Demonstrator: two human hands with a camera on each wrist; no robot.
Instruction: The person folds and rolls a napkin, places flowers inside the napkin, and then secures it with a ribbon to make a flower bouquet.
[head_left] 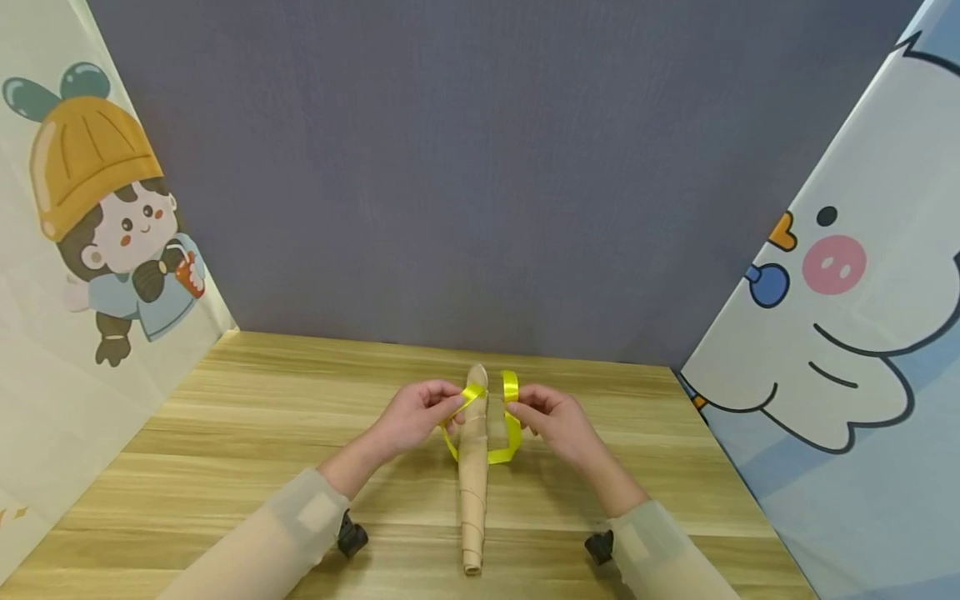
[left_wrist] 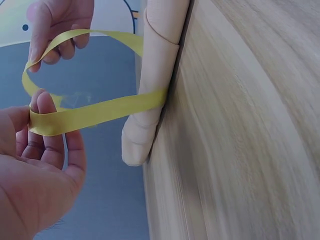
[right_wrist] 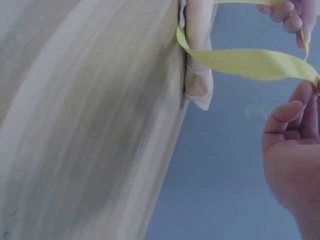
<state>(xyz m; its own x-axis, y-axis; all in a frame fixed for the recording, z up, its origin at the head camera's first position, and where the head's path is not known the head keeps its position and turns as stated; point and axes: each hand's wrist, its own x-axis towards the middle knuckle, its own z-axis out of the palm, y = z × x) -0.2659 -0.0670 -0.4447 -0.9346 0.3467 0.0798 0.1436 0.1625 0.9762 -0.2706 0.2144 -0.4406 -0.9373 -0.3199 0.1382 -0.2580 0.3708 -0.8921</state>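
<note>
A long beige roll (head_left: 472,475), wound in spiral layers, lies on the table pointing away from me. Yellow satin ribbon (head_left: 513,437) passes under the roll and rises on both sides of it. On the left side, my left hand (head_left: 420,414) pinches the ribbon between thumb and fingers, close over the far part of the roll. My right hand (head_left: 555,419) pinches the other stretch of ribbon, a little to the right of the roll. In the left wrist view the ribbon (left_wrist: 100,115) forms a loose loop between both hands, with no knot showing.
The wood-grain table (head_left: 300,400) ends at a grey wall panel (head_left: 450,167) behind. Cartoon-printed panels stand at left (head_left: 45,333) and right (head_left: 885,358). A small black device shows under each forearm, at the left (head_left: 351,535) and the right (head_left: 600,547).
</note>
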